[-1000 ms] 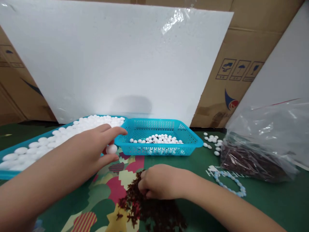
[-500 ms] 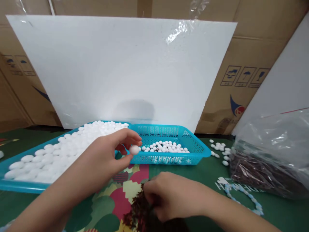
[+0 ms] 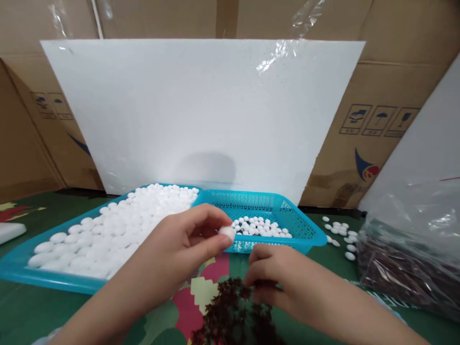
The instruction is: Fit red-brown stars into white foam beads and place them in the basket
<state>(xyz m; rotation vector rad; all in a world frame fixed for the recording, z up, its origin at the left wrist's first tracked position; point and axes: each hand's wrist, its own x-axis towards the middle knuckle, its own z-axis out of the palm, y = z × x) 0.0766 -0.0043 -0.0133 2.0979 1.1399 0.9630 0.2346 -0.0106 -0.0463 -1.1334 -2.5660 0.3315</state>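
Between the thumb and fingertips of my left hand [image 3: 194, 239] is a small, smooth white ball [image 3: 227, 234], held in front of the right-hand basket. My right hand [image 3: 283, 278] is just above a loose pile of dark reddish-brown flakes [image 3: 230, 311] on the patterned cloth. Its fingers are curled in a pinch; whatever is between them is too small or hidden to make out. Many similar white balls fill the blue tray [image 3: 53, 282] to the left. A smaller heap of white balls [image 3: 260, 226] lies in the blue mesh basket [image 3: 302, 227] behind my hands.
At the right, a clear plastic bag [image 3: 406, 258] holds more brown flakes. Several loose white balls [image 3: 338, 229] lie beside it on the green cloth. A white board [image 3: 201, 105] leans against cardboard boxes [image 3: 388, 81] at the back. A white object [image 3: 12, 232] is at far left.
My right hand has lifted and shifted away from the brown flakes, uncovering more of the pile. The left hand, still holding the ball, has come nearer to it. The view has shifted slightly.
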